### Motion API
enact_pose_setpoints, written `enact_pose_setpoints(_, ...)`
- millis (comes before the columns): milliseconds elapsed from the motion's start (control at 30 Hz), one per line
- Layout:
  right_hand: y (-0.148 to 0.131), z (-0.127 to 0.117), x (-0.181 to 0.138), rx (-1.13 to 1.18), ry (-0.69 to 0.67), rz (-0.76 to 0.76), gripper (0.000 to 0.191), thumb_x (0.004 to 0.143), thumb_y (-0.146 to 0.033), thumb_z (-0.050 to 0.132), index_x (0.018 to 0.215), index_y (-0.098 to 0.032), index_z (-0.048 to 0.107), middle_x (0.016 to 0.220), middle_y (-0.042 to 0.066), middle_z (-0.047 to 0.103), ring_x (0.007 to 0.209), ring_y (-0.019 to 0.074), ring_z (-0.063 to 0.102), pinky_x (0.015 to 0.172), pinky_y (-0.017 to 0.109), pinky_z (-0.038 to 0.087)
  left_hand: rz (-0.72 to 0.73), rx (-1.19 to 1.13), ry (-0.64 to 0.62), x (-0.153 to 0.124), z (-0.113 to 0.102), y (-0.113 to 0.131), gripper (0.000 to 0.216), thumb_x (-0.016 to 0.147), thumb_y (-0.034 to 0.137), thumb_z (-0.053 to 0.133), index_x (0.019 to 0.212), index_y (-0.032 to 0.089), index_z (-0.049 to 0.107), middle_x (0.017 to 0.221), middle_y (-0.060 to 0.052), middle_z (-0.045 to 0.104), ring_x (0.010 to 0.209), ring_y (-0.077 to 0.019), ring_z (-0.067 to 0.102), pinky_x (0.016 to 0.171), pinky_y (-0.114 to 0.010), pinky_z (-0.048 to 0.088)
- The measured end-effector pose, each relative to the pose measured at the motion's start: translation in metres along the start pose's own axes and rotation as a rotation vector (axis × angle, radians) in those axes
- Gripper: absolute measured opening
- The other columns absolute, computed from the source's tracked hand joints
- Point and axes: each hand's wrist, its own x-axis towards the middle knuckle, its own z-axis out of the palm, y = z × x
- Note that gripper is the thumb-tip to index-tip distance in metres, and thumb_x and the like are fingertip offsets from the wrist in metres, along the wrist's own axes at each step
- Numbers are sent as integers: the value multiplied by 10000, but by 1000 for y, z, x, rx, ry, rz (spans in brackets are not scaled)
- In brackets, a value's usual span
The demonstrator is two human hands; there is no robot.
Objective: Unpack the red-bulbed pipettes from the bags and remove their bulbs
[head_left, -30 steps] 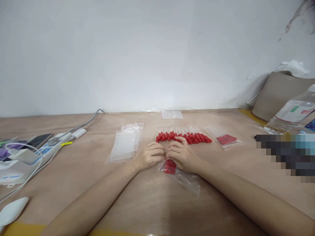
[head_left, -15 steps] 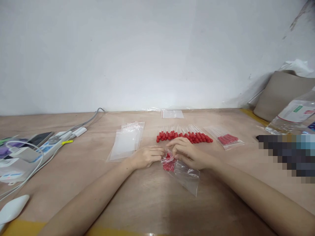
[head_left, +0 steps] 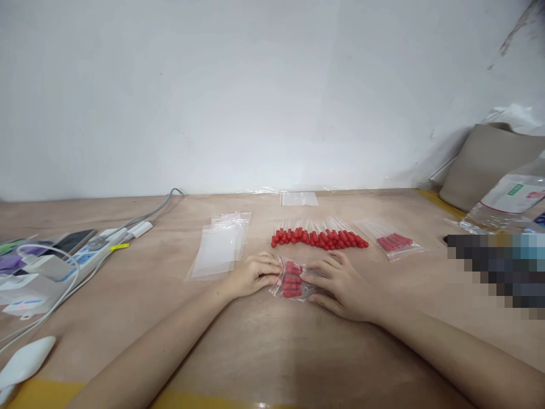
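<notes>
A clear zip bag (head_left: pixel 276 291) lies on the table between my hands, with several red-tipped sticks (head_left: pixel 292 279) inside, their red ends towards the left. My left hand (head_left: pixel 255 275) pinches the bag's left edge, by its red seal line. Over the bag's right part lies my right hand (head_left: pixel 340 284), its fingers stretched out and apart, covering the pale ends of the sticks. Just beyond the hands, a wide row of loose red-tipped sticks (head_left: pixel 327 237) points its red ends towards me. Right of that row lies another filled bag (head_left: pixel 394 241).
Flat clear bags (head_left: pixel 219 247) overlap left of my left hand, and a small white packet (head_left: pixel 299 199) lies by the wall. A power strip (head_left: pixel 83 258) with chargers and cables occupies the left side. At the right stand a plastic bottle (head_left: pixel 506 193) and a grey-brown bin (head_left: pixel 485 165).
The bag has turned from slanting towards me to lying crosswise and flatter. My right hand has moved slightly down and spread its fingers over it; my left hand keeps to its left edge.
</notes>
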Motion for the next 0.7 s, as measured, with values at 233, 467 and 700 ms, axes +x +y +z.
enact_pose_setpoints(233, 13, 15, 1, -63, 122, 144, 266, 854, -355, 427, 998, -244, 621, 791, 50, 522, 752, 150, 476, 716, 322, 346, -275, -173, -3, 5, 2, 16, 400, 675, 421, 670, 1002, 197, 612, 1011, -37, 631, 922, -185, 578, 829, -294, 426)
enact_pose_setpoints(467, 18, 35, 7, 51, 258, 208, 258, 819, -357, 489, 1001, -225, 616, 814, 53, 511, 750, 155, 497, 676, 300, 406, -244, -37, 80, 10, 7, 24, 339, 736, 352, 622, 1038, 207, 567, 1051, -52, 568, 920, -179, 549, 818, -309, 427)
enact_pose_setpoints(700, 17, 29, 11, 178, 243, 165, 273, 825, -302, 482, 1048, -193, 594, 854, 75, 526, 788, 167, 509, 714, 335, 452, -224, 134, -22, 10, 8, 24, 189, 809, 300, 490, 941, 165, 475, 879, -47, 518, 748, -151, 495, 685, -282, 432)
